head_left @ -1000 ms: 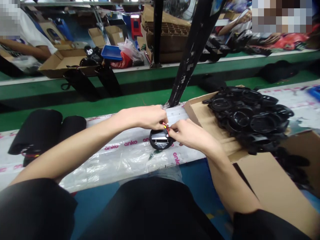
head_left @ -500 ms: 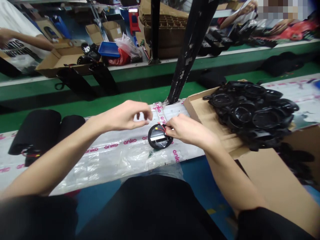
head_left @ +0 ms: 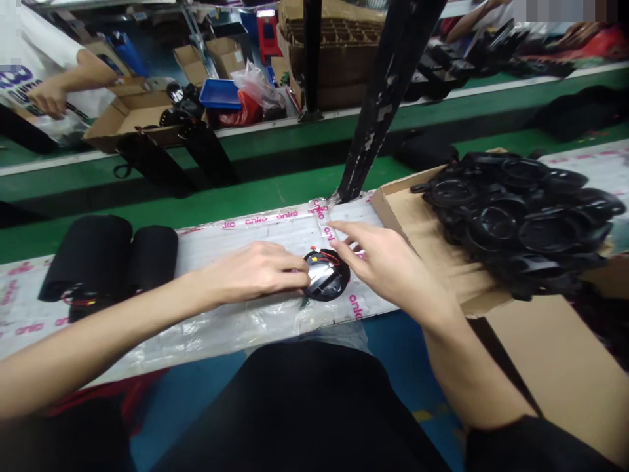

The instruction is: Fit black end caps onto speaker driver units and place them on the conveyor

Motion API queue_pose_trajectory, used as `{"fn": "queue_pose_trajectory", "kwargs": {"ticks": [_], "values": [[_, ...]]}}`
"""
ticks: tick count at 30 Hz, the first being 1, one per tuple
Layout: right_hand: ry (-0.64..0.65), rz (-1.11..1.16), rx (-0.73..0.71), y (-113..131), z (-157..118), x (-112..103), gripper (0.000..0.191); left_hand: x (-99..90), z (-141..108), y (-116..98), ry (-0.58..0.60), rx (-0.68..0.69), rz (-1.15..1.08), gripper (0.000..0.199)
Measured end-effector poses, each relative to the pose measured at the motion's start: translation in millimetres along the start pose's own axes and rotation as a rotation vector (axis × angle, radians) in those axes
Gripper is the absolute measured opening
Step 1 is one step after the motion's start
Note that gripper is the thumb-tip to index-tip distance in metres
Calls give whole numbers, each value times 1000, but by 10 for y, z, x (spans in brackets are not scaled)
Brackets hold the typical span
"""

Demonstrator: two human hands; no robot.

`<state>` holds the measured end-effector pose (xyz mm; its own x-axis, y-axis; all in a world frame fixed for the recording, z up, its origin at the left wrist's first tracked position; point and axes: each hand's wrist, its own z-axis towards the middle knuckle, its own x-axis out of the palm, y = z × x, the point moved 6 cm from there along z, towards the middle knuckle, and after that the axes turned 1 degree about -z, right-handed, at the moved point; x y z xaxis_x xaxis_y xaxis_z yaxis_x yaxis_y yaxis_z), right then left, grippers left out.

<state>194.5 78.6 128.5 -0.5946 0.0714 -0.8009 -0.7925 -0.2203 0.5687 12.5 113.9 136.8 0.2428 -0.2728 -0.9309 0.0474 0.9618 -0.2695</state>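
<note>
A round black part (head_left: 328,283) with a shiny plate, thin red wires and a small yellow piece sits on the plastic-covered bench. From its left side my left hand (head_left: 263,270) pinches the rim between thumb and fingers. My right hand (head_left: 376,255) hovers at the upper right edge with thumb and fingers apart, and nothing shows in it. The red wires (head_left: 330,255) lie across the top of the part, close to my right fingertips.
A heap of black plastic rings (head_left: 515,223) fills a cardboard tray (head_left: 407,216) on the right. Black cylinders (head_left: 93,255) lie at the left. A dark metal post (head_left: 376,124) rises behind the bench. Across the green surface, co-workers' arms (head_left: 69,85) show.
My left hand has come down and right onto the part's rim. My right hand has let go of the wires and opened. The shiny plate's reflection has changed.
</note>
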Motion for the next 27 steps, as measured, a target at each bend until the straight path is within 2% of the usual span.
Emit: {"fn": "queue_pose_trajectory", "kwargs": {"ticks": [2,3,6,8,11,14,16,20,27], "values": [[-242,96,-20,96,-254,-41,15,61,-53,-70,-68,-13,31,25],[-282,140,-58,158,-378,7,10,103,-77,-106,-97,-19,40,24],[-181,163,-173,306,-645,311,7,230,-133,-186,-170,-56,37,16],[-133,139,-172,308,-731,478,9,284,-162,-214,-206,-86,26,12],[-143,168,-130,244,-756,555,11,291,-212,-202,-237,-113,-34,13],[-114,205,-107,214,-737,531,12,199,-262,-108,-271,-123,-88,25],[-90,219,-103,222,-727,501,11,131,-268,-47,-255,-102,-38,26],[-51,235,-98,256,-710,468,10,50,-206,-6,-164,-14,63,13],[-10,241,-91,265,-664,452,8,-7,-48,23,37,60,1,31]]}}
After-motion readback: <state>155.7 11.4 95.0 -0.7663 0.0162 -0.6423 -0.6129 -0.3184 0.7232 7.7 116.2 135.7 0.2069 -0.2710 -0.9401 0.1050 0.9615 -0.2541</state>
